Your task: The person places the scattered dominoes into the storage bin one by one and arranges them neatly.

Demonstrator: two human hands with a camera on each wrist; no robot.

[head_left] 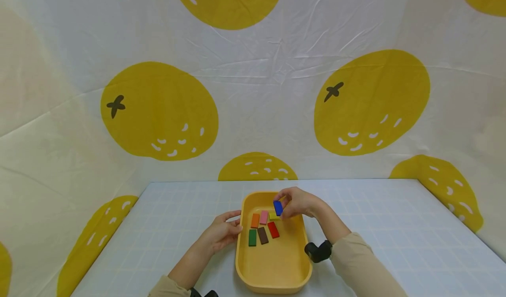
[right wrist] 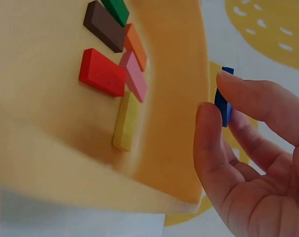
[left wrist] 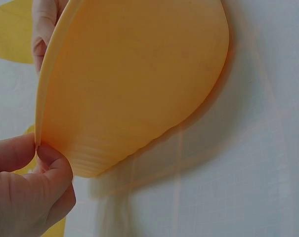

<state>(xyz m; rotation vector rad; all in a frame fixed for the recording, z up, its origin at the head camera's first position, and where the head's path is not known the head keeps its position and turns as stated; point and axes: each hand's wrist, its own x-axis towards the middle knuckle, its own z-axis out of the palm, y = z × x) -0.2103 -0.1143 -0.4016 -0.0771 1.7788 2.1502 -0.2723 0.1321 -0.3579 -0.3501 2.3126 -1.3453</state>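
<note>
My right hand [head_left: 298,201] pinches a blue block [head_left: 278,208] between thumb and fingertips over the far right part of a yellow tray [head_left: 272,277]. At the tray's left side, my left hand [head_left: 222,233] grips the rim between thumb and finger, as the left wrist view shows at the tray edge [left wrist: 53,54]. Inside the tray lie an orange block [head_left: 255,220], a pink block [head_left: 263,217], a yellow block [head_left: 273,216], a green block [head_left: 252,237], a brown block [head_left: 262,235] and a red block [head_left: 273,229]. In the right wrist view the yellow block [right wrist: 125,121] lies nearest the hand.
The tray stands on a table [head_left: 178,204] with a pale checked cover. Behind it hangs a white cloth [head_left: 269,125] printed with large yellow fruit. A black wrist camera [head_left: 318,251] sits on the right wrist, close by the tray's right rim.
</note>
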